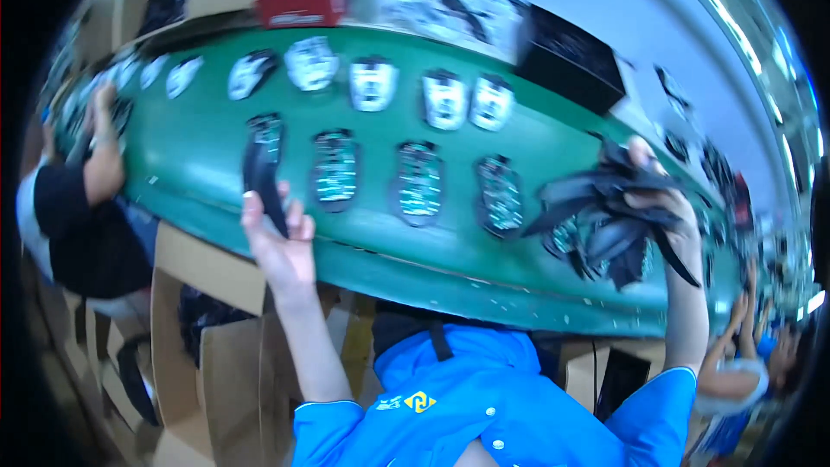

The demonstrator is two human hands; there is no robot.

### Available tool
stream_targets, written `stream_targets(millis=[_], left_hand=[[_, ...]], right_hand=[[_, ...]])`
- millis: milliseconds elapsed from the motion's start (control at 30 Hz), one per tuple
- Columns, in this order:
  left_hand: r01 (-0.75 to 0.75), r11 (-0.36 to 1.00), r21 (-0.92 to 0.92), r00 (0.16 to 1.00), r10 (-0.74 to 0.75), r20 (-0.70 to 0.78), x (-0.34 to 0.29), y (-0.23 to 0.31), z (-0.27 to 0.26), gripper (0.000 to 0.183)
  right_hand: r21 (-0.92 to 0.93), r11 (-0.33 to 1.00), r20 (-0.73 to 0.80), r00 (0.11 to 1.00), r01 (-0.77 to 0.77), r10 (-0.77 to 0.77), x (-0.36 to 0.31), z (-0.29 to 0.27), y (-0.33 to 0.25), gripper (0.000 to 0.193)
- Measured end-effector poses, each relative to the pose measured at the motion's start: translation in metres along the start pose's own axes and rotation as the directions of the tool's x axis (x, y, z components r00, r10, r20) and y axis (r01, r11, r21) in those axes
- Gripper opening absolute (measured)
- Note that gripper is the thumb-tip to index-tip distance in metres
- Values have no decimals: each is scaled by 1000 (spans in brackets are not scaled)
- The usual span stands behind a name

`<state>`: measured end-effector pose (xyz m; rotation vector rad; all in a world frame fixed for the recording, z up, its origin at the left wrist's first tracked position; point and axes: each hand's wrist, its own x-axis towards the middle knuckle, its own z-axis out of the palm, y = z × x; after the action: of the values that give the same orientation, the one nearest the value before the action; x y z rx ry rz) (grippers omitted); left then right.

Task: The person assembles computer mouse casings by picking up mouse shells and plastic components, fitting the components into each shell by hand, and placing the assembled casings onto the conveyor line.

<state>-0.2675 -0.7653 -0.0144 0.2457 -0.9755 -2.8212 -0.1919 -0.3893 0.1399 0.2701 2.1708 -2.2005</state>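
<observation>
The left grip (284, 252) pinches the near end of one black curved strip (259, 175), which reaches away over a board unit; the right grip (679, 212) clutches a bunch of black curved strips (609, 212), partly hiding board units beneath. Between the grips, three green board units (418, 183) line the green worktop (372, 246). Beyond them stand white shells (373, 84), and a black box (569, 59) farther off. Left of the left grip, a co-worker (91, 207) leans in.

The bench (190, 151) is green, the strips (616, 238) black, the shirt (493, 393) blue.
</observation>
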Motion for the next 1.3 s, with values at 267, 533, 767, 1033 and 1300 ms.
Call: stream_targets(millis=[267,533,767,1033,1300], left_hand=[[-548,835,53,767,526,-367,68,54,-50,43],[-577,776,254,718,630,-295,146,63,-50,53],[-542,760,359,730,637,-247,167,72,-59,53],[-571,728,380,750,650,-119,175,58,-41,47],[-291,78,954,359,933,33,172,66,-52,65]], right_hand=[[142,918,728,668,-369,156,242,314,27,32],[305,948,402,915,-87,-45,335,478,116,40],[-287,956,728,663,66,173,319,458,57,106],[-644,310,699,703,699,-133,292,402,24,60],[-707,488,331,849,512,-411,147,46,-14,26]])
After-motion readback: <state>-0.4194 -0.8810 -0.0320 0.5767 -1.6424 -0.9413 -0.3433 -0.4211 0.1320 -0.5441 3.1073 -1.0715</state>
